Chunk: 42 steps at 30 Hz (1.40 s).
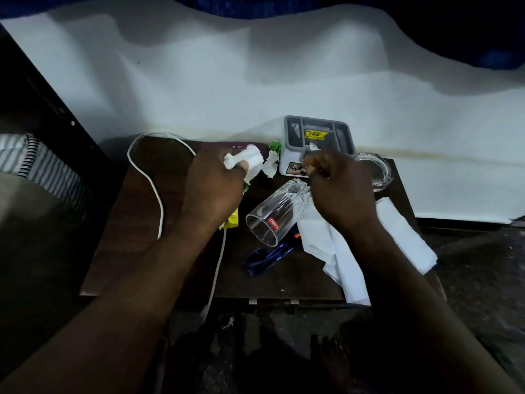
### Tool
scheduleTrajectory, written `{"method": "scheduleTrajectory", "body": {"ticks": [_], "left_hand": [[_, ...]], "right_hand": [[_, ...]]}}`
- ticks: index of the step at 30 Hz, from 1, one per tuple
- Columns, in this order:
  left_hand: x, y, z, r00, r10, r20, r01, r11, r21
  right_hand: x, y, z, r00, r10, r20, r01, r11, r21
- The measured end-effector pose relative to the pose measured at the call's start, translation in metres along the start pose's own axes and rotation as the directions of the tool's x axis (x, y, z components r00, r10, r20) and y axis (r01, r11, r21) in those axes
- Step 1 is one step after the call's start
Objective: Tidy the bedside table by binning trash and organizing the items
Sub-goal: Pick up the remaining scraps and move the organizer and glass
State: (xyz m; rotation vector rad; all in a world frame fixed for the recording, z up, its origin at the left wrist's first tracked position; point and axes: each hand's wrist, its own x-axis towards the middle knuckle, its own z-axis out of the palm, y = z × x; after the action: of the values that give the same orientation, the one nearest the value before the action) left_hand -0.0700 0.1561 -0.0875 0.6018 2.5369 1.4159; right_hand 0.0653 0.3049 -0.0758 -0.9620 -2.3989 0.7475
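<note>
Clutching a crumpled white tissue (250, 160), the left hand (213, 189) has its fingers curled tight round the wad, probably so that scraps collect in one fist for a single trip to a bin; no bin is in view. The right hand (338, 191) hovers with bent fingers at the front edge of the grey organizer (318, 137), and I cannot tell whether it pinches something small or holds nothing. Between the hands lies a green-and-white wrapper (272, 159), likely the next piece of trash. Below the right hand a clear glass (272, 220) lies on its side, touching loose white paper sheets (355, 251) that spread to the right edge of the bedside table (136, 223). A white cable (154, 191) loops across the left part, and a yellow wrapper (231, 221) peeks out beside the left wrist.
</note>
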Motion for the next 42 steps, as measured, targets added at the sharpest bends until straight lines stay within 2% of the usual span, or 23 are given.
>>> {"method": "scheduleTrajectory", "body": {"ticks": [3,8,11,16,21,27,32,38,42], "left_hand": [[0.001,0.001,-0.002,0.997,-0.068,0.020,0.070,0.991,-0.111],[0.001,0.007,-0.001,0.997,-0.080,-0.018,0.079,0.996,-0.049],[0.001,0.009,0.000,0.998,-0.063,-0.003,0.063,0.996,-0.064],[-0.005,0.005,0.004,0.996,0.021,0.092,-0.002,0.979,-0.205],[-0.010,0.011,0.009,0.998,0.013,0.055,0.000,0.972,-0.235],[-0.010,0.026,0.015,0.998,-0.057,0.032,0.065,0.922,-0.380],[-0.007,0.024,0.021,0.998,-0.055,0.012,0.055,0.910,-0.412],[-0.008,0.023,0.027,0.998,-0.028,0.060,0.044,0.959,-0.280],[-0.010,0.025,0.027,0.996,-0.054,0.070,0.072,0.957,-0.282]], "right_hand": [[0.003,0.005,-0.010,0.997,0.048,-0.062,-0.049,0.999,-0.015],[0.008,0.011,-0.024,0.983,0.140,-0.115,-0.144,0.989,-0.028],[0.008,0.013,-0.025,0.987,0.148,-0.063,-0.152,0.986,-0.067],[0.002,0.017,-0.020,0.982,0.187,0.032,-0.186,0.982,-0.038],[0.004,0.022,-0.017,0.975,0.206,0.080,-0.204,0.979,-0.027],[0.003,0.029,-0.021,0.968,0.251,-0.013,-0.251,0.968,0.011],[0.007,0.034,-0.016,0.963,0.261,-0.068,-0.264,0.964,-0.036],[0.007,0.039,-0.014,0.937,0.349,-0.035,-0.341,0.930,0.137],[0.005,0.038,-0.013,0.921,0.386,-0.046,-0.361,0.893,0.268]]}}
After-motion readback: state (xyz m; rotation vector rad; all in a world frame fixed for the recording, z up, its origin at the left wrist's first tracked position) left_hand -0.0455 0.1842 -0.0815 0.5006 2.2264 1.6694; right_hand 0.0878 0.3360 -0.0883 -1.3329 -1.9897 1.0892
